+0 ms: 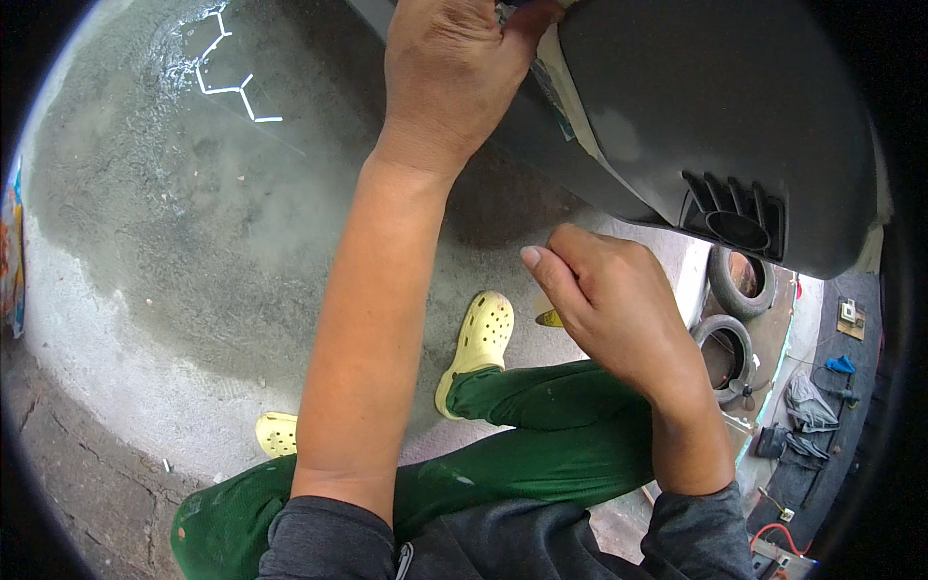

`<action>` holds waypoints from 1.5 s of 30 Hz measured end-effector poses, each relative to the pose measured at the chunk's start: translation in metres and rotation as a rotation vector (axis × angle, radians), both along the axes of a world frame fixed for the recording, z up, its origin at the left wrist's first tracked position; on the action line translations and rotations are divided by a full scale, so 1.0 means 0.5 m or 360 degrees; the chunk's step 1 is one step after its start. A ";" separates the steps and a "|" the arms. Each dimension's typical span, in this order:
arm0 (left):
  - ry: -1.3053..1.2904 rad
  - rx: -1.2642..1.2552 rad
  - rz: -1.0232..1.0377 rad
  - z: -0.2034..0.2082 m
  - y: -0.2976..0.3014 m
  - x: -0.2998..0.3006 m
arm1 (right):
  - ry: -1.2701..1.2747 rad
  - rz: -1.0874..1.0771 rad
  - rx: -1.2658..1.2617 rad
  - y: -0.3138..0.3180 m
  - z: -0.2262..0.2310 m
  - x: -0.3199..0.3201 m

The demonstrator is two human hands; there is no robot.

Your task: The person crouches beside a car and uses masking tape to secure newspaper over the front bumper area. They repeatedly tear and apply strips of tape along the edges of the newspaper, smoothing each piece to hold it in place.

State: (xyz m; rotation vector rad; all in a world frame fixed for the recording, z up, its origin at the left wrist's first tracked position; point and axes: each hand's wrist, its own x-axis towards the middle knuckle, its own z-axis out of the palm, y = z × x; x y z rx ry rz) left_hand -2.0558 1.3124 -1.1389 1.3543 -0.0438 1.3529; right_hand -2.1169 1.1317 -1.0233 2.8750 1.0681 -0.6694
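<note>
Person's left hand (454,72), back uppermost, at the upper margin of the view, against the taped edge of a large, curved, matt dark-grey panel (696,106). The thumb extends toward the panel; the remaining fingertips are cut off or hidden, so whether they are clamped on anything cannot be told. The panel occupies the upper right, above the floor; a strip of pale, creased tape (580,126) runs along its left edge, and a black slatted vent with a round centre (739,222) lies near its lower edge.

Right hand (614,300), below the panel and apart from the vent, with fingers curled inward and thumb beside the bent index finger; the palm is hidden, so its grip cannot be told. A small yellow object with dark marks (549,318) shows just beside it, partly covered.

Below: 2 perforated pale-yellow clogs (490,324) and dark-green trousers (541,469). Left: grey concrete floor (261,251), darkened and wet-looking, with angular white streaks of light. Right: 2 black rubber tyres (769,288), and farther out a crumpled grey cloth item (810,401) near a small blue object (841,364).
</note>
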 end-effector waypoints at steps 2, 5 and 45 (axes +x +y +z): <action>0.0044 0.0054 0.0018 0.001 0.002 -0.002 | 0.0003 -0.0002 -0.0016 -0.002 0.000 0.001; 0.0109 0.0085 0.0008 0.004 0.009 -0.005 | 0.0007 0.0002 -0.0029 -0.002 0.000 0.002; 0.1012 -0.0474 -0.0435 0.032 0.110 -0.107 | 0.1802 -0.0854 0.2068 0.184 -0.200 0.153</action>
